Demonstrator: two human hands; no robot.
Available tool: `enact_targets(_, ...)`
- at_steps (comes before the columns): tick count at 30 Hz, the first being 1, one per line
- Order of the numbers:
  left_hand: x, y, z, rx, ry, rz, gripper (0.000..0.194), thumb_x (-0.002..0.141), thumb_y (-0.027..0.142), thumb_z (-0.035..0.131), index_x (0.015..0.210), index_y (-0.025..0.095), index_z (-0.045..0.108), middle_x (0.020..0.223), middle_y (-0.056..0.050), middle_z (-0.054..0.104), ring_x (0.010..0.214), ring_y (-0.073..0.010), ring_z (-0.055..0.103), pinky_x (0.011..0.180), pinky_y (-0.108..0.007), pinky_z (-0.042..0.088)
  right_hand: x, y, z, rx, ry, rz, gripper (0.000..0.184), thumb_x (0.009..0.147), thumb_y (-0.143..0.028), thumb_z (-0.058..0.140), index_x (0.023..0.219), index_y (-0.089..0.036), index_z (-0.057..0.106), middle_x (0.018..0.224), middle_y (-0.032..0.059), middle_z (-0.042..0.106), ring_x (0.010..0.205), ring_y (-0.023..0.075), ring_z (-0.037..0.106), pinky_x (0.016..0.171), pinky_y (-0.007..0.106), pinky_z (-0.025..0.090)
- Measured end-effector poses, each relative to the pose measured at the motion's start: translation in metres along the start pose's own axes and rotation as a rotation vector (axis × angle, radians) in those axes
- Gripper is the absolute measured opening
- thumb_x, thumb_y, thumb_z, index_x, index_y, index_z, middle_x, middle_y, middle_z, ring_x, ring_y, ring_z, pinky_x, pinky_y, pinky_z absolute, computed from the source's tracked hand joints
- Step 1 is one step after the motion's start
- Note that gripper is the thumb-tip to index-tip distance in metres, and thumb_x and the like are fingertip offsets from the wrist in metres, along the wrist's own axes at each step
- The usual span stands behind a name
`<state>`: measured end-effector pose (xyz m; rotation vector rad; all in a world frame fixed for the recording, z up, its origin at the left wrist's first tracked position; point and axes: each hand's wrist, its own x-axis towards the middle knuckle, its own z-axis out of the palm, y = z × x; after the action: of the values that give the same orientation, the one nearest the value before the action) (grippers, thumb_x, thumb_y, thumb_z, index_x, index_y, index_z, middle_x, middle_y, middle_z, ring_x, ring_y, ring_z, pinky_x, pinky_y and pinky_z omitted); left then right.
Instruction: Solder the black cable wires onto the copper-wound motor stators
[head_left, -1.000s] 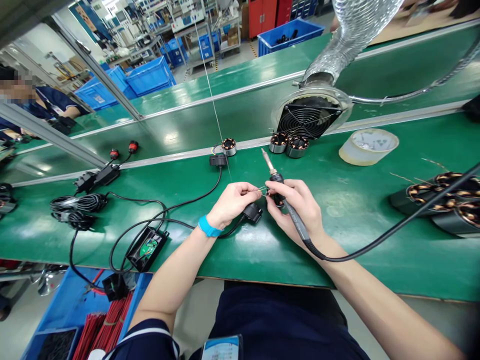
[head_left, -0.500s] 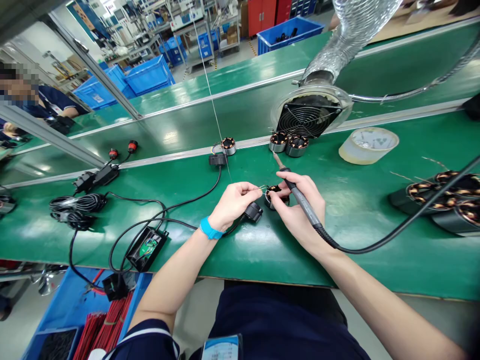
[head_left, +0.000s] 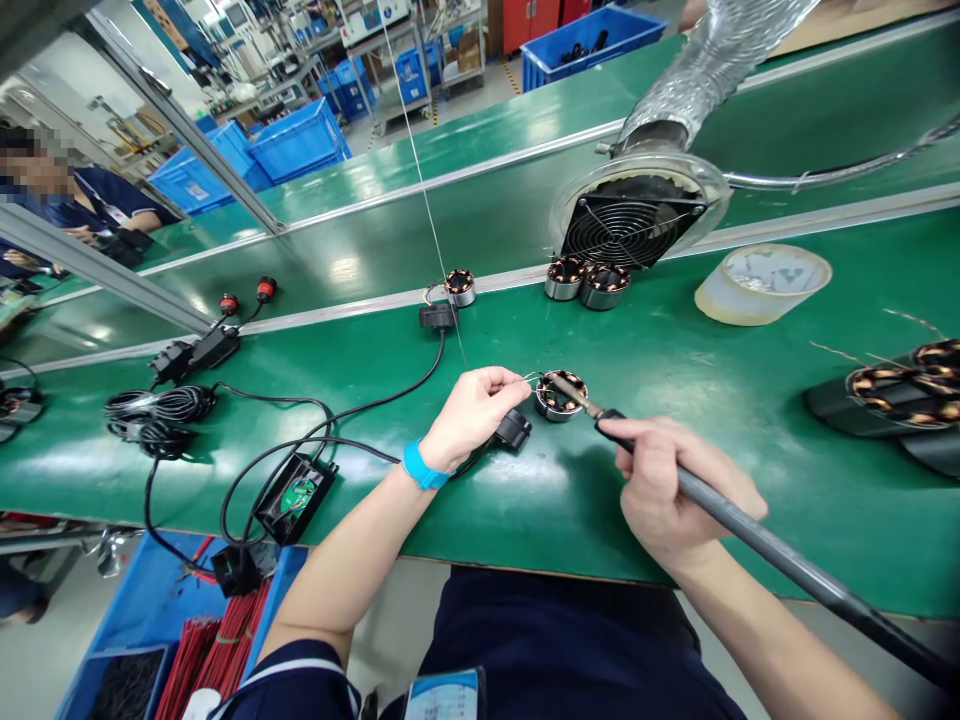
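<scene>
A person seated at a green tabletop [head_left: 675,370] is gripping a soldering iron [head_left: 675,470] in the right hand [head_left: 667,490], fingers clamped around its dark handle, the metal tip resting over a copper-wound motor stator [head_left: 561,395] lying on the tabletop between the two hands. The left hand [head_left: 472,410], a blue wristband [head_left: 420,467] at its wrist, is pinching thin wire leads [head_left: 529,378] just beside the stator; how the leads meet the windings is too small to make out. A black connector [head_left: 514,428] is lying partly hidden under the left hand. Three more stators are sitting along the tabletop's far edge, one [head_left: 460,286] alone and two [head_left: 586,280] side by side in front of a round fume-extraction fan [head_left: 637,215], whose foil duct [head_left: 712,60] is running out of the top of the frame. A roll of tape [head_left: 761,283] is lying to the right, near larger wound coils [head_left: 900,385] cut off at the right edge. A second person [head_left: 67,200] is sitting at far left.
</scene>
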<state>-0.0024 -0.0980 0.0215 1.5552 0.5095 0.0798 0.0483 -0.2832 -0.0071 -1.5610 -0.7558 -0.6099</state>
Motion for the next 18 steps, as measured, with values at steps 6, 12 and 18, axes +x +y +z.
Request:
enact_targets(6,-0.0031,0.0019,0.0045,-0.026,0.034,0.002,0.022,0.083,0.037,0.076,0.077,0.017,0.069,0.077,-0.004,0.066,0.066,-0.0121,0.053,0.064,-0.028,0.041,-0.0036,0.0001,-0.0026,0.022,-0.021,-0.071,0.028,0.096,-0.012,0.053,0.091,-0.025,0.077,0.058,-0.0024,0.061,0.046,0.0157,0.057,0.047,0.033,0.047)
enact_targets(12,-0.0049,0.0043,0.0060,-0.033,0.041,-0.021,0.021,0.084,0.036,0.074,0.079,0.016,0.069,0.076,-0.002,0.065,0.066,-0.0103,0.052,0.064,-0.025,0.039,-0.0002,-0.0001,-0.0001,0.012,-0.055,-0.105,0.025,0.095,-0.008,0.056,0.088,-0.022,0.075,0.062,-0.0028,0.066,0.051,0.0144,0.062,0.051,0.030,0.052)
enact_targets(18,-0.0049,0.0046,0.0063,-0.031,0.044,-0.022,0.020,0.084,0.033,0.072,0.080,0.014,0.068,0.074,-0.001,0.064,0.065,-0.0092,0.051,0.063,-0.024,0.037,-0.0006,-0.0003,0.0003,-0.006,-0.053,-0.097,0.024,0.095,-0.008,0.056,0.086,-0.019,0.075,0.064,-0.0024,0.067,0.054,0.0135,0.065,0.056,0.027,0.056)
